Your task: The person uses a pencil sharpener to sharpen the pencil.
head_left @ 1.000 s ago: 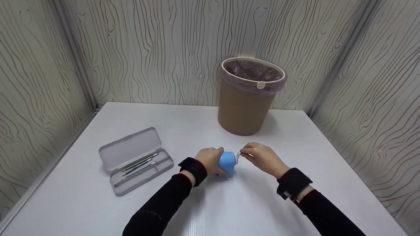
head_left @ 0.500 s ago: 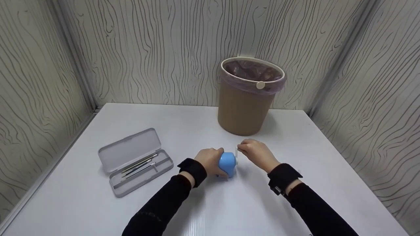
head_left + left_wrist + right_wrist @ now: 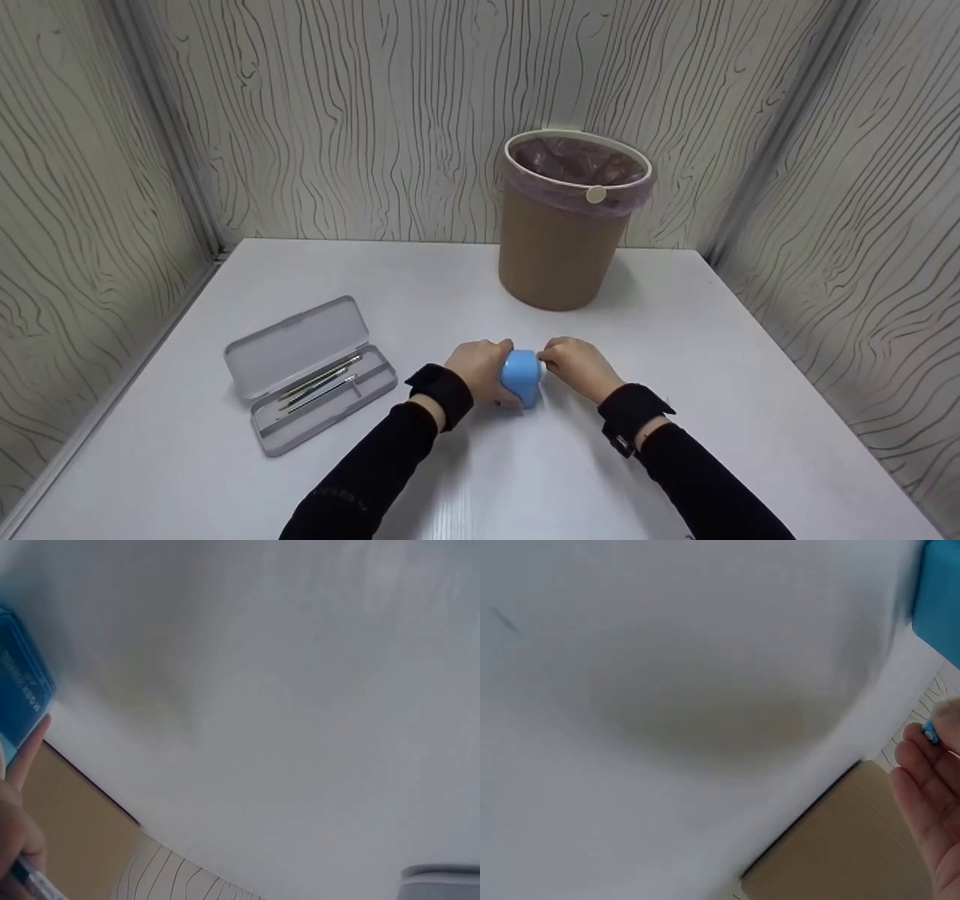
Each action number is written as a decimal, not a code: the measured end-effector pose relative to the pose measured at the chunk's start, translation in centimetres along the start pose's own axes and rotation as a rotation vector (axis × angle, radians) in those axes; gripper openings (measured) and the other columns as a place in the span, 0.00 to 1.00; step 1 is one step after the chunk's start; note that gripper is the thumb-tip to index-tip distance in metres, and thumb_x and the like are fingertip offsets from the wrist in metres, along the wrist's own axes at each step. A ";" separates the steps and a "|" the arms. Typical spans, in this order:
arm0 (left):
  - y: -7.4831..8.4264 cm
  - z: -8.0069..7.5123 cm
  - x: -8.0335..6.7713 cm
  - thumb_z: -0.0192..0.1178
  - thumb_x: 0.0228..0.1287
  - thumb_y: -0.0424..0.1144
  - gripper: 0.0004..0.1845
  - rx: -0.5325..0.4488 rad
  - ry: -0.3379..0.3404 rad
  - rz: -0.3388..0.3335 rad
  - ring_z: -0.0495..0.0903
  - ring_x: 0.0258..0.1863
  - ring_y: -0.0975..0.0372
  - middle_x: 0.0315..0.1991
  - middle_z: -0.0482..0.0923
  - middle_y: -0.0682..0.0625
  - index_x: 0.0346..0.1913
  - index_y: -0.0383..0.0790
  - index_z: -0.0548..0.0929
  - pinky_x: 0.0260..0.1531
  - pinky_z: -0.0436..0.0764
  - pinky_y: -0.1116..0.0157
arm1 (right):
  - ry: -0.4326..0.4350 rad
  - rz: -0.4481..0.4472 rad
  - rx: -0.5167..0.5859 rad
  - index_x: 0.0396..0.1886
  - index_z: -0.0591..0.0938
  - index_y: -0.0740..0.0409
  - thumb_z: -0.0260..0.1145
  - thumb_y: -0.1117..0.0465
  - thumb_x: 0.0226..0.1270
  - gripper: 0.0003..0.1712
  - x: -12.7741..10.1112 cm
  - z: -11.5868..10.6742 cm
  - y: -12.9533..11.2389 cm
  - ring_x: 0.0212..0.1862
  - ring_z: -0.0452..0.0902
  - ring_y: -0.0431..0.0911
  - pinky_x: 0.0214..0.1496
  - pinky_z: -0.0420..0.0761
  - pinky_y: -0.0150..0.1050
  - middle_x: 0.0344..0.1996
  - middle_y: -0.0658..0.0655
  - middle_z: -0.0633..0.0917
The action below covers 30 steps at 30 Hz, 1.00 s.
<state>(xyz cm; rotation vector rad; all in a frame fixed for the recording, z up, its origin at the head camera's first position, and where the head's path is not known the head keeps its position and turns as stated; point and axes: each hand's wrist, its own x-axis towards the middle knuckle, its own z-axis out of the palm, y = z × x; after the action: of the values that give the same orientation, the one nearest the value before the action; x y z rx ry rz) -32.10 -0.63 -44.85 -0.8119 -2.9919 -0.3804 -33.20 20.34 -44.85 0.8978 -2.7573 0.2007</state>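
A blue crank pencil sharpener (image 3: 520, 377) stands on the white table in the head view, with my left hand (image 3: 478, 370) gripping it from the left. In the left wrist view one finger lies along the sharpener's blue side (image 3: 21, 686), and a dark pencil with a silvery end (image 3: 37, 883) shows by the hand. My right hand (image 3: 579, 366) pinches the crank's small blue knob (image 3: 930, 732) between thumb and finger. Most of the crank is hidden behind that hand.
An open grey pencil case (image 3: 300, 349) with several pencils (image 3: 319, 382) lies at left. Behind the hands stands a brown bin (image 3: 559, 255) lined with a purplish bag. Patterned wall panels (image 3: 360, 120) enclose the table (image 3: 450, 285).
My right hand has circled with the crank, going up and left, then down close to the sharpener. The left hand and the sharpener have stayed nearly in place.
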 end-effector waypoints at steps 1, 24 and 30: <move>0.0 0.0 0.0 0.79 0.45 0.64 0.41 -0.001 0.004 -0.003 0.88 0.45 0.57 0.48 0.89 0.47 0.57 0.44 0.78 0.49 0.87 0.62 | -0.007 -0.007 0.001 0.37 0.91 0.61 0.71 0.71 0.63 0.06 -0.1 0.2 0.0 0.38 0.88 0.52 0.43 0.88 0.44 0.34 0.58 0.91; 0.3 -0.2 0.0 0.82 0.42 0.61 0.39 -0.045 -0.004 -0.055 0.88 0.44 0.56 0.46 0.89 0.47 0.54 0.43 0.80 0.46 0.88 0.60 | -0.070 -0.159 0.042 0.37 0.92 0.61 0.71 0.71 0.61 0.07 -3.1 0.4 -1.0 0.41 0.90 0.50 0.45 0.88 0.41 0.34 0.56 0.92; 0.4 -0.3 -0.1 0.81 0.44 0.61 0.41 -0.043 -0.021 -0.077 0.89 0.46 0.55 0.49 0.88 0.46 0.58 0.43 0.78 0.50 0.88 0.59 | -0.086 -0.165 0.094 0.40 0.92 0.61 0.71 0.72 0.61 0.09 -4.0 -0.3 -1.3 0.41 0.90 0.50 0.46 0.89 0.42 0.35 0.56 0.92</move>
<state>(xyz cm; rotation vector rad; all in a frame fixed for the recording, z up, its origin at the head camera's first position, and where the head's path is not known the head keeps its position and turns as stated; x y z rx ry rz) -31.82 -0.39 -44.50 -0.7095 -3.0518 -0.4428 -29.27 21.56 -45.56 1.1786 -2.7527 0.2693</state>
